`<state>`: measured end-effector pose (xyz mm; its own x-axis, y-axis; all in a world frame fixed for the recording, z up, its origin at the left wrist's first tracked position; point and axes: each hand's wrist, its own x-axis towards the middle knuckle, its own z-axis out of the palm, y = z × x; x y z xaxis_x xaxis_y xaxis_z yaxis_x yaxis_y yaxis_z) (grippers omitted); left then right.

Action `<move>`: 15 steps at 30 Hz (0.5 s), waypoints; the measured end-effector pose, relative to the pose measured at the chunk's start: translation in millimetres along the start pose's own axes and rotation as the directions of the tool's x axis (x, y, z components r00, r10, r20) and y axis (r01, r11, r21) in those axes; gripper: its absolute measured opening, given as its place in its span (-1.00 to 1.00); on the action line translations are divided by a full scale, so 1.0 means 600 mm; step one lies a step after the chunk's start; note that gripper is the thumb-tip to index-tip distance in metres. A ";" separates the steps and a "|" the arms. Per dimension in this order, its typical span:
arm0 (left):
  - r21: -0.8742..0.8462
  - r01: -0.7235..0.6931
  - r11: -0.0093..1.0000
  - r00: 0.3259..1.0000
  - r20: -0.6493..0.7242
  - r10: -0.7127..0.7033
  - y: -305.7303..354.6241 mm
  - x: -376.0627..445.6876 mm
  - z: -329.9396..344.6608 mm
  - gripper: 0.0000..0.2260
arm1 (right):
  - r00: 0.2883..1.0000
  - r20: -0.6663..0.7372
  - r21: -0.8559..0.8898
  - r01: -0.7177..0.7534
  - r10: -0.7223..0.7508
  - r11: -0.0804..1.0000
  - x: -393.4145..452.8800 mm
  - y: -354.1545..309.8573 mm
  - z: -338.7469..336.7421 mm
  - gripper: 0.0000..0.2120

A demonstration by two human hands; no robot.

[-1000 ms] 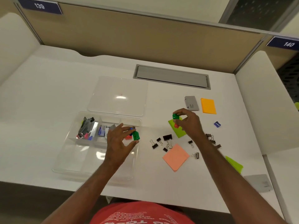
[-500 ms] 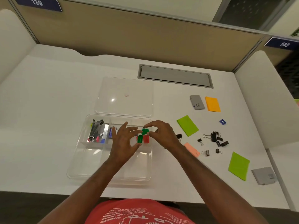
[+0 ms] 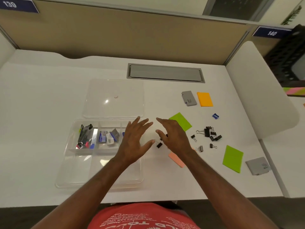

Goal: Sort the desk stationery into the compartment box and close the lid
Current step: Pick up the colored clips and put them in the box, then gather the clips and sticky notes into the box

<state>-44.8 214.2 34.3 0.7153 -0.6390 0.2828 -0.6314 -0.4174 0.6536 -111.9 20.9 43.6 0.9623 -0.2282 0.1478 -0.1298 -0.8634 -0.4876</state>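
The small green and red pieces that were pinched between the two hands half a second ago are no longer seen, and both hands are now empty, with fingers spread. The clear plastic compartment box (image 3: 105, 166) is seen on the white worktop (image 3: 41, 104) at the near left, its clear flat lid (image 3: 113, 98) lying off just beyond its far edge. In the far-left compartment a dark stapler with pens and a metal ruler (image 3: 85, 136) is held; in the far-middle one, small blue and grey packets (image 3: 108, 136) are gathered. The near compartments are shown bare, and the far-right compartment is hidden by the left hand (image 3: 133, 139), which is held palm down over it with fingers straight and fanned, gripping nothing. The right hand (image 3: 173, 136) is held just right of the box, fingers loosely extended, nothing held, above a black binder clip (image 3: 159, 144) and a salmon sticky-note pad (image 3: 176, 160). Further right, more black binder clips (image 3: 211, 133), two lime-green note pads (image 3: 182, 121) (image 3: 232, 158), an orange note pad (image 3: 205, 99), a blue sharpener (image 3: 215, 116) and two grey flat cases (image 3: 189, 98) (image 3: 257, 165) are left scattered on the worktop.
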 end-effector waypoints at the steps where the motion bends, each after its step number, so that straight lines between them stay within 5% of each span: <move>1: -0.004 -0.026 1.000 1.000 0.008 0.026 0.017 0.009 0.010 -0.45 | 1.000 -0.007 -0.003 -0.002 0.002 1.000 -0.007 0.016 -0.008 -0.55; 15: 0.085 -0.117 0.989 0.961 0.259 0.092 0.176 0.085 0.211 -0.42 | 0.978 -0.072 -0.067 -0.202 0.197 0.977 -0.098 0.264 -0.123 -0.54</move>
<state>-112.6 55.6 28.8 0.5522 -0.8202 0.1498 -0.7339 -0.3930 0.5540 -206.7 -135.8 21.2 0.8981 -0.4258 0.1098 -0.3376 -0.8277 -0.4483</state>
